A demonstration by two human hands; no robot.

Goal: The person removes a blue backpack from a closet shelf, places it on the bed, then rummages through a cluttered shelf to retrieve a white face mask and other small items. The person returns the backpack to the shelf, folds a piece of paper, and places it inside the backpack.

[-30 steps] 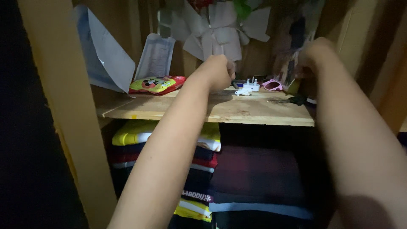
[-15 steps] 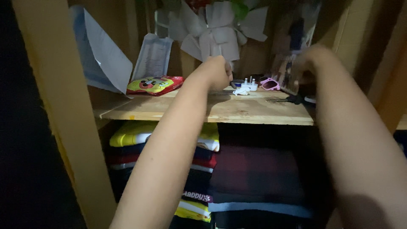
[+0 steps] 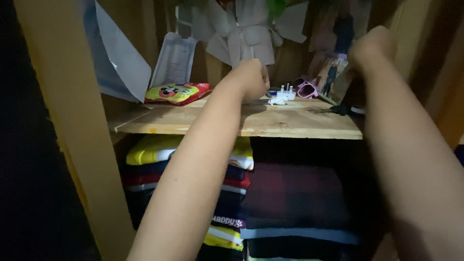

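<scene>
Both hands reached over the raw wooden shelf [image 3: 251, 123].
Left hand [image 3: 249, 77] hung curled, fingers' grip unclear, just beside the white plug [image 3: 286, 93]; right hand [image 3: 372, 46] fisted, fingers hidden, beyond it.

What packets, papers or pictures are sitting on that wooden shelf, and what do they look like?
Flat snack-like packet: left on the wooden shelf, lying flat, yellow and red with a cartoon figure.
White paper bag: upright behind the packet, tall, rectangular, pale.
Large pale sheet: leaning at the far left, blue-grey, with a pointed corner.
Photo print: propped at the back right, below the right hand, showing a standing figure.
</scene>
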